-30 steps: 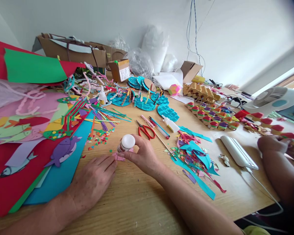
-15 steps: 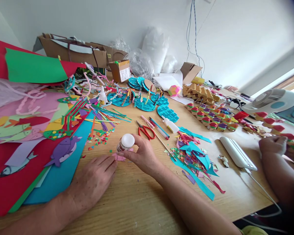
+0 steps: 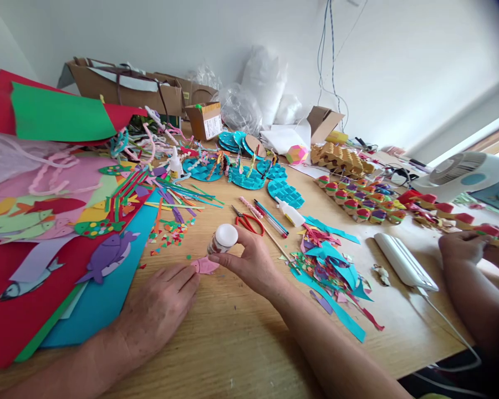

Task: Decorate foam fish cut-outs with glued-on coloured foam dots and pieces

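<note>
Towards the surface's (image 3: 237, 346) near edge, the flattened left hand (image 3: 160, 293) is touching a pink fish (image 3: 205, 266), gripping nothing; the right hand (image 3: 251, 257) is curling closed around a bottle (image 3: 223, 238) beside it. The pink fish is seemingly cut out, but apparently lacking the green fish's (image 3: 98, 228) spots.

This looks like a craft workroom: a wooden table (image 3: 216, 343) covered with coloured paper sheets (image 3: 100, 318), cut-out fish (image 3: 110, 255), paper scraps (image 3: 336, 271) and squeeze bottles (image 3: 291, 213), with cardboard boxes (image 3: 202, 123) and plastic bags (image 3: 265, 83) behind.
</note>
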A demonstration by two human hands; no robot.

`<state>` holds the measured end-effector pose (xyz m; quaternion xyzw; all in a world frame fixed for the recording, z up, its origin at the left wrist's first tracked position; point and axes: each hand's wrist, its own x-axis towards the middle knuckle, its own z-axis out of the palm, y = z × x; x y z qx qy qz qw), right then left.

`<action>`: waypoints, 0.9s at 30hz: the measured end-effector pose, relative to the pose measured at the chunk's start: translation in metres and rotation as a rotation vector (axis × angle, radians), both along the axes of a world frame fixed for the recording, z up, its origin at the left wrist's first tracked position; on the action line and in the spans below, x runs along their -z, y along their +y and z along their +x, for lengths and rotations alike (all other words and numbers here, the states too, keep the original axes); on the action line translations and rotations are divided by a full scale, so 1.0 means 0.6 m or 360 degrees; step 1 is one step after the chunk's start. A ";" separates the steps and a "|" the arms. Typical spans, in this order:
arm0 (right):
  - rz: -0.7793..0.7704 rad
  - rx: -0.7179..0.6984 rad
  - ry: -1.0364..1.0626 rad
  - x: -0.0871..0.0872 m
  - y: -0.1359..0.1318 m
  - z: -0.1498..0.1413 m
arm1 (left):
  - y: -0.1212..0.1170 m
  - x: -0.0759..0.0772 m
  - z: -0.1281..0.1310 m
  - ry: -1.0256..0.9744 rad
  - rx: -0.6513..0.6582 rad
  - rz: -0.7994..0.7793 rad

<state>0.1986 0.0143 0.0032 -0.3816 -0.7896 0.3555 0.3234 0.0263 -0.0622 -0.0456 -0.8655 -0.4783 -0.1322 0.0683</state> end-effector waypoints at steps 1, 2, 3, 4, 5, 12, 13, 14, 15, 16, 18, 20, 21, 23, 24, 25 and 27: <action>-0.0004 0.0000 0.0001 0.001 0.000 0.000 | 0.000 0.001 0.000 -0.0010 0.0003 0.0000; -0.0011 -0.0005 -0.0006 0.001 0.000 -0.001 | 0.000 0.002 -0.001 -0.0027 0.0004 0.0001; -0.0017 -0.0011 -0.0017 0.002 0.000 -0.002 | 0.000 0.003 -0.001 -0.0047 0.0006 0.0002; -0.0021 -0.0016 -0.0030 0.002 0.000 -0.002 | 0.000 0.004 -0.001 -0.0066 0.0006 -0.0003; -0.0017 -0.0014 -0.0036 0.002 0.001 -0.001 | 0.000 0.004 -0.001 -0.0082 0.0004 -0.0010; 0.0048 0.0025 -0.0049 -0.003 0.005 0.008 | -0.001 0.005 -0.002 -0.0073 0.0010 -0.0006; 0.0043 0.0031 -0.0050 -0.002 0.004 0.006 | -0.001 0.005 -0.002 -0.0069 0.0012 -0.0005; 0.0038 0.0034 -0.0049 0.000 0.003 0.003 | -0.001 0.004 -0.002 -0.0071 0.0011 -0.0002; 0.0034 0.0028 -0.0052 0.003 0.002 0.000 | -0.001 0.004 -0.002 -0.0079 0.0012 0.0004; 0.0029 0.0017 -0.0057 0.005 0.001 -0.002 | -0.001 0.003 -0.002 -0.0087 0.0016 0.0011; 0.0029 0.0006 -0.0058 0.009 0.001 -0.005 | -0.001 0.002 -0.002 -0.0096 0.0033 0.0021; 0.0032 0.0008 -0.0049 0.010 0.004 -0.002 | 0.000 0.002 -0.002 -0.0095 0.0032 0.0009; 0.0038 0.0016 -0.0044 0.009 0.006 0.001 | 0.000 0.001 -0.002 -0.0096 0.0026 0.0001; 0.0059 0.0022 -0.0049 0.006 0.009 0.009 | 0.000 0.001 -0.002 -0.0098 0.0010 -0.0015; 0.0069 0.0022 -0.0059 0.004 0.010 0.013 | 0.000 0.001 -0.002 -0.0096 0.0007 -0.0016; 0.0074 0.0025 -0.0069 0.001 0.010 0.016 | 0.000 0.001 -0.002 -0.0095 0.0008 -0.0015; 0.0062 0.0026 -0.0089 -0.002 0.008 0.018 | 0.001 0.000 -0.002 -0.0089 0.0020 -0.0019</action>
